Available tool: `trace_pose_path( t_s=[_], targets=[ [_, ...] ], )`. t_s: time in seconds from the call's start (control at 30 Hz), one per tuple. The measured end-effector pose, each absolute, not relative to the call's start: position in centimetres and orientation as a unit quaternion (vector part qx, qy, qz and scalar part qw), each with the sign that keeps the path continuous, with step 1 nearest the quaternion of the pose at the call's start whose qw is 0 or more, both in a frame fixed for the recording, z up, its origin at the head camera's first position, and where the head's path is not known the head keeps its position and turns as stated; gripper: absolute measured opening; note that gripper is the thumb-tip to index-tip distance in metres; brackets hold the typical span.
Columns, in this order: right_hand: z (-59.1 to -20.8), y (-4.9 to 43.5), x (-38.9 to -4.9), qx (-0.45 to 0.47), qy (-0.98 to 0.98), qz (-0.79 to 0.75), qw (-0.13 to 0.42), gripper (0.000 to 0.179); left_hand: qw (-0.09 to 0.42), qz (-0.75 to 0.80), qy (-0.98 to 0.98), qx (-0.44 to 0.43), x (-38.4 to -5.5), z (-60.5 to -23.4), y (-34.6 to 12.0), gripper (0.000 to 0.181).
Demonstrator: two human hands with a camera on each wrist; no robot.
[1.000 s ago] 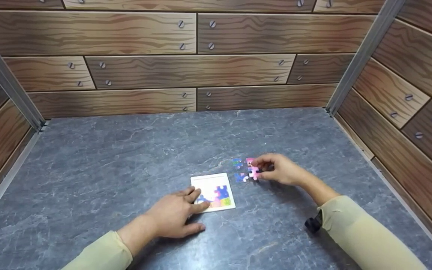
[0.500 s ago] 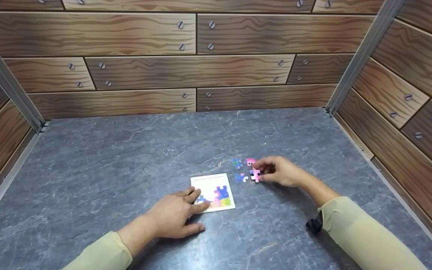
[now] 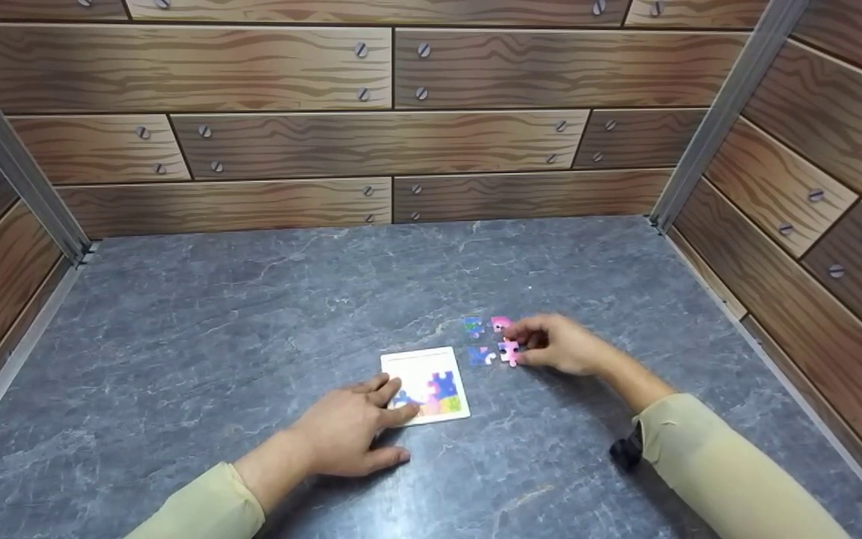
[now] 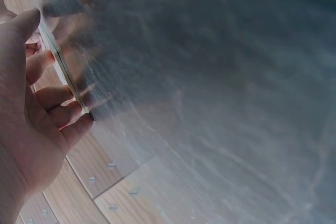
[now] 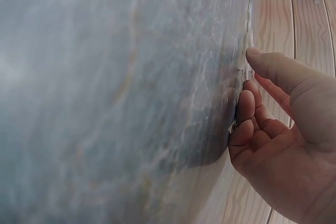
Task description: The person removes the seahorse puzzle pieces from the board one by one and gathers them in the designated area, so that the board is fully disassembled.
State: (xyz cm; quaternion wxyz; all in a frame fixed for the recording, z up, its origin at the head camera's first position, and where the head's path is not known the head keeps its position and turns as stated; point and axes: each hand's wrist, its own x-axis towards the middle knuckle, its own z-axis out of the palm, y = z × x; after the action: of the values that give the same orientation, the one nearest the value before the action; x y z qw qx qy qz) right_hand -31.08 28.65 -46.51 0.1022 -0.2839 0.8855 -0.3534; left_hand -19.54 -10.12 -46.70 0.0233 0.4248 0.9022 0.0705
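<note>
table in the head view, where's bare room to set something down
The table is bare between the back wall and the puzzle board, and left of the left hand. Crowded: by the board's far right corner, where the right hand pinches a pink piece beside three other pieces.

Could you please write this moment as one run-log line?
left hand: rests on white puzzle board | right hand: pinches nearer pink piece | board: partly filled | other loose pieces: three
</note>
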Motion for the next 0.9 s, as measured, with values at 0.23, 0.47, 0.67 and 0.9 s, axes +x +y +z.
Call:
trace_pose_path(
  t_s=[0.23, 0.47, 0.67, 0.9],
  targets=[
    [-46.59, 28.59, -31.07, -0.286, 0.885, -0.353, 0.105, 0.033, 0.023, 0.064, 0.903, 0.424, -19.53, -46.66, -10.04, 0.062],
    [-46.63, 28.54, -31.11, -0.282, 0.883, -0.358, 0.111, 0.034, 0.02, 0.069, 0.902, 0.425, -19.51, -46.74, -10.11, 0.062],
    [-46.57, 28.61, -31.2, -0.286, 0.884, -0.353, 0.11, 0.034, 0.018, 0.068, 0.902, 0.427, -19.56, -46.72, -10.07, 0.062],
    [-46.57, 28.66, -31.24, -0.285, 0.882, -0.36, 0.111, 0.035, 0.026, 0.071, 0.902, 0.424, -19.6, -46.63, -10.03, 0.062]
  ],
)
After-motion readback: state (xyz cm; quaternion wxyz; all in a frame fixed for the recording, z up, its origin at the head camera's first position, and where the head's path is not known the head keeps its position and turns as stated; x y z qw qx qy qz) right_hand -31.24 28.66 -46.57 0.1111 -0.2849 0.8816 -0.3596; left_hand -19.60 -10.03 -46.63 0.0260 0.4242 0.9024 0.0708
